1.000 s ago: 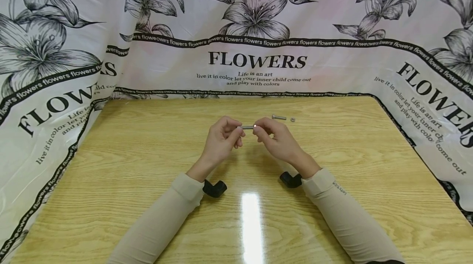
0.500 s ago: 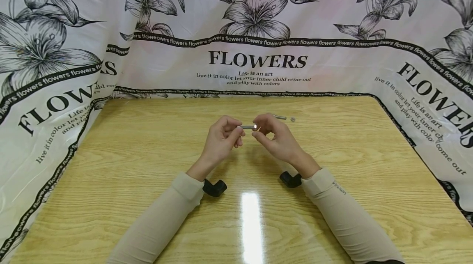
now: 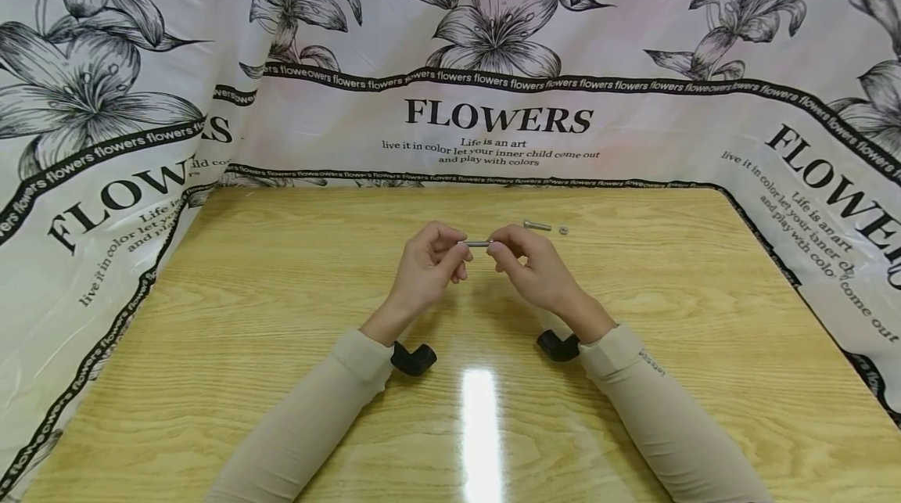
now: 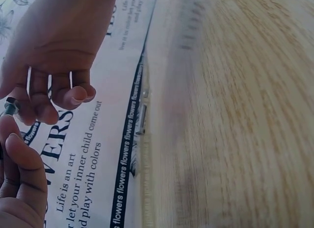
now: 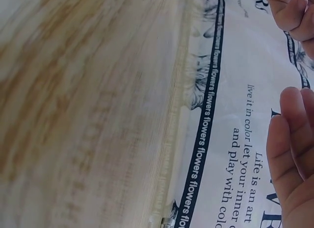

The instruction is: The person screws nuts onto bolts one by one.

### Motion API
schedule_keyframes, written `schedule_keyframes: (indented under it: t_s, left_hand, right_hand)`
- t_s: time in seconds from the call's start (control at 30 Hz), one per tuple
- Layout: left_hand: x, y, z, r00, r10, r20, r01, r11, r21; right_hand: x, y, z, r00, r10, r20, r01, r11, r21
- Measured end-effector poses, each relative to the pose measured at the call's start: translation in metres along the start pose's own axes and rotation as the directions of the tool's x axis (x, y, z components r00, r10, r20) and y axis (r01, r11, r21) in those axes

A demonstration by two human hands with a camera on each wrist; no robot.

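Thumb and forefinger of my left hand [image 3: 428, 264] pinch one end of a metal bolt [image 3: 479, 243], held level above the table. My right hand [image 3: 531, 264] meets it from the other side, its thumb and forefinger pinching a small hex nut [image 4: 13, 105] at the far end. In the left wrist view, the nut shows above the left fingertips, and the other fingers of the right hand [image 4: 59, 56] are spread. The right wrist view catches only part of the right hand [image 5: 294, 159], with the left hand [image 5: 294, 14] above it; no bolt shows there.
Behind the right hand, a second bolt [image 3: 538, 226] lies on the wood-grain table [image 3: 281, 268] beside a loose nut [image 3: 564, 230]. A flower-printed cloth [image 3: 317, 123] hangs along the back and both sides. Black curved pieces [image 3: 414, 360] stick out by both wrists.
The right thumb and forefinger parted from the nut half a second ago and now pinch it again. The left hand keeps its hold on the bolt. The head view has shifted slightly.
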State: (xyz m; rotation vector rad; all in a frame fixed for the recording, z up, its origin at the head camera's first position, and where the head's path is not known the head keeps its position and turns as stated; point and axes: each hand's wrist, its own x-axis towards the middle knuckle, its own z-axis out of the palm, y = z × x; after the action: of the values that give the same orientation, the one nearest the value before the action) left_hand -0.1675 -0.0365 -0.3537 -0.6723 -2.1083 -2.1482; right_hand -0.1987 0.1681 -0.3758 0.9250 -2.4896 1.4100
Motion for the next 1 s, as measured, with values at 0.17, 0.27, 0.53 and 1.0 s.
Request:
schedule_keyframes:
  t_s: [0.17,0.27,0.53,1.0]
  left_hand:
    - [0.001,0.0,0.001,1.0,-0.002,0.002,0.002,1.0,0.005]
    - [0.002,-0.007,0.0,1.0,0.004,0.005,-0.004,1.0,0.008]
    - [0.005,-0.027,-0.002,1.0,0.006,-0.001,-0.006,1.0,0.009]
    - [0.005,-0.029,-0.003,1.0,0.031,0.005,-0.031,0.999,0.01]
  right_hand:
    - [-0.001,-0.003,-0.001,1.0,-0.018,-0.013,0.018,1.0,-0.012]
    - [-0.001,-0.012,-0.002,0.998,-0.058,-0.027,0.057,0.998,-0.016]
    - [-0.001,-0.015,0.0,0.998,-0.056,-0.022,0.056,0.998,-0.01]
    - [-0.001,-0.002,0.0,1.0,0.005,-0.019,-0.005,1.0,0.012]
